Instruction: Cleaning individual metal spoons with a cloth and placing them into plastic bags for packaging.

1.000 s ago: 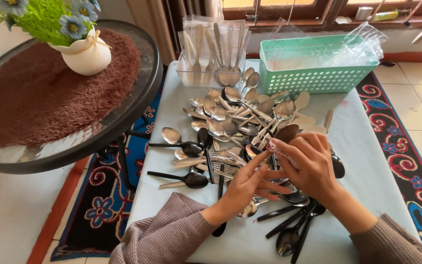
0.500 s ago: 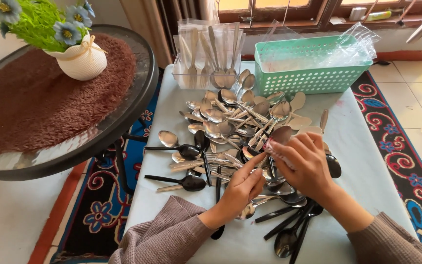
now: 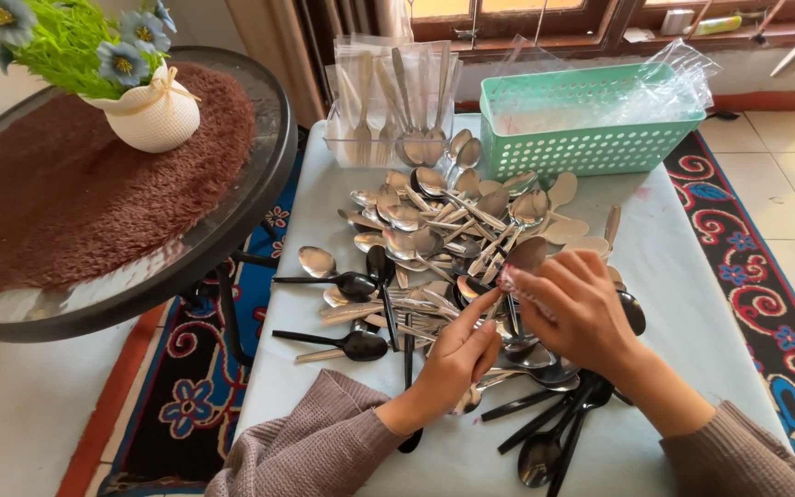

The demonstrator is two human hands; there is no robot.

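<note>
While spoons pile (uncounted), 2 hands: left hand, right hand.

Round glass-topped side table at left, carrying a brown shaggy mat. On the mat: white pot tied with a pale bow, holding blue artificial flowers. Turquoise perforated basket at the far edge of the pale blue table, lined with clear plastic bags. Clear container just left of the basket, forks standing inside. Patterned rug on the tiled floor. Wooden window frame behind.
</note>
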